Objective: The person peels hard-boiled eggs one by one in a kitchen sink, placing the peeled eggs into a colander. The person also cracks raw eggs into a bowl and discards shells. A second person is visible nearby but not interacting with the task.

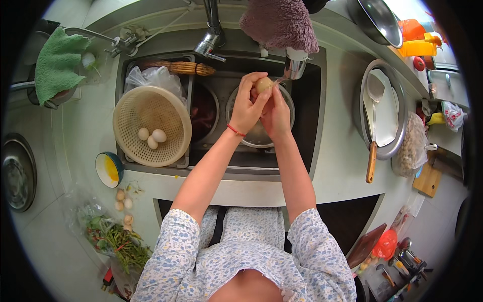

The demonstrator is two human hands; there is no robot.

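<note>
My left hand (248,104), with a red cord at the wrist, holds a pale brown egg (263,84) between thumb and fingers over the sink. From the right, my right hand (275,115) is cupped against the same egg; its palm side is partly hidden. A thin stream of water (280,80) runs from the metal faucet spout (295,68) onto the egg and fingers. Below both hands sits a round metal basin (289,109) in the sink (307,124). Three eggs (153,137) lie in a beige plastic colander (124,139) at the sink's left.
A second tap (209,41) and a hanging purple cloth (281,24) are at the back. Left stand a bowl with yellow residue (107,170), eggshells (120,200) and bagged greens (120,238). Right are a steel basin (403,113) and a ladle (373,124).
</note>
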